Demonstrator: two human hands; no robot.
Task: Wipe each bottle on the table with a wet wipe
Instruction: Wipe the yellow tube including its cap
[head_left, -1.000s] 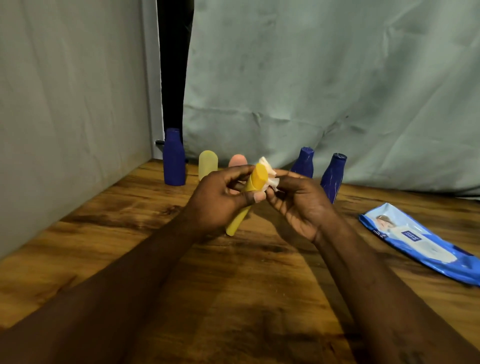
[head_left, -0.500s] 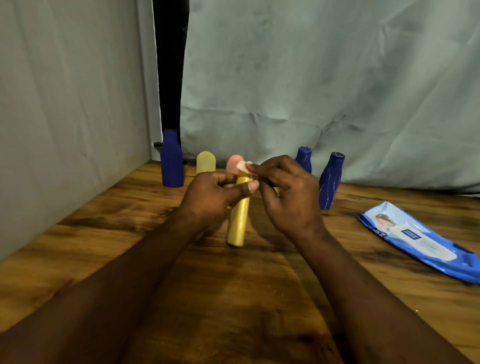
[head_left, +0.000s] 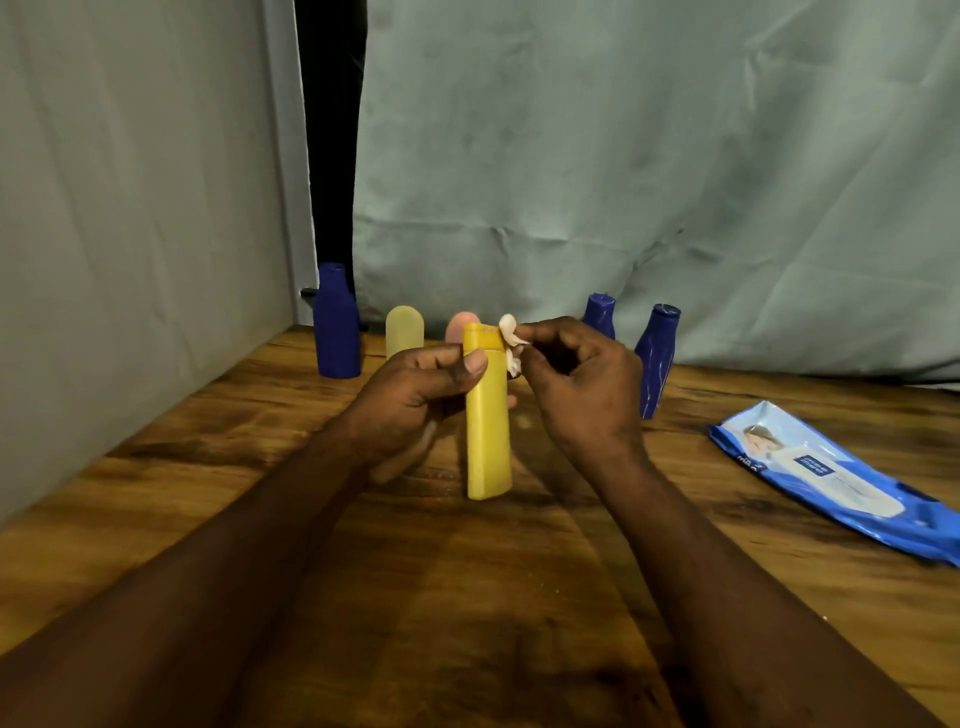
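- Clock read with the held bottle at dial centre, 12 pointing away from the person.
- surface: wood; forearms come in from 7 and 5 o'clock and meet over its middle.
- yellow bottle: task item in work, upright at centre. Base is on or just off the surface, cannot tell which. Likely held upright so the cap end is presented to the wipe.
- left hand: at 9 o'clock, wrapped round the upper body of the bottle, thumb across the front, fingers behind. Looks like a steadying grip against the rubbing.
- right hand: at 2 o'clock, fingertips pinching the wet wipe, bunched small and touching the cap's right edge. A small wad probably helps get into the cap seam.
- wipe pack: flat at 3 o'clock, well apart from the bottle, on the right-hand side, probably handy for a fresh sheet.
- Rear row, parked at the back, likely to leave working room:
- left blue bottle at 10.
- pale yellow bottle at 11.
- pink bottle at 12, mostly hidden behind the yellow cap.
- middle blue bottle and right blue bottle at 1, partly behind the right hand.
- Which of the row are wiped: cannot tell.
- backdrop cloth: hangs behind the row.
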